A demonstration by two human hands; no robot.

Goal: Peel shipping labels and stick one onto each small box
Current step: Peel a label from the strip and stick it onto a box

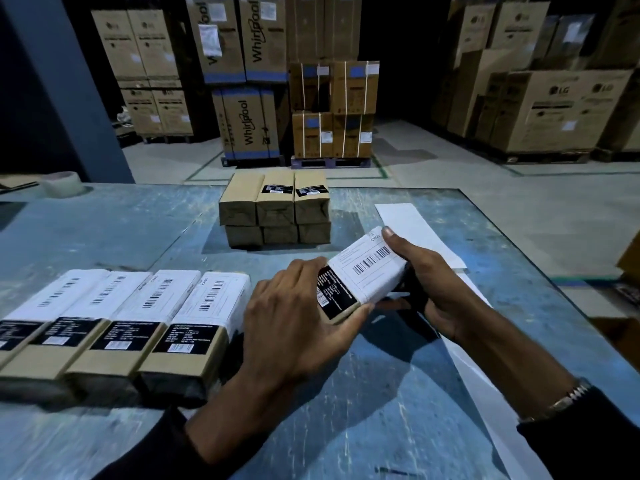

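Note:
I hold a small brown box (360, 275) above the blue table (398, 393), tilted, with a white barcoded shipping label wrapped over its top. My left hand (298, 317) grips its near end, thumb under the edge. My right hand (426, 282) grips the far side, a fingertip on the label's upper corner. Several labelled boxes (138, 317) lie side by side at the left. A stack of unlabelled brown boxes (275, 209) stands at the table's middle back.
White label backing sheets (415, 230) lie on the table at the right, one strip running toward the near edge. A tape roll (64, 183) sits at the far left. Large appliance cartons (249, 123) on pallets stand on the floor beyond the table.

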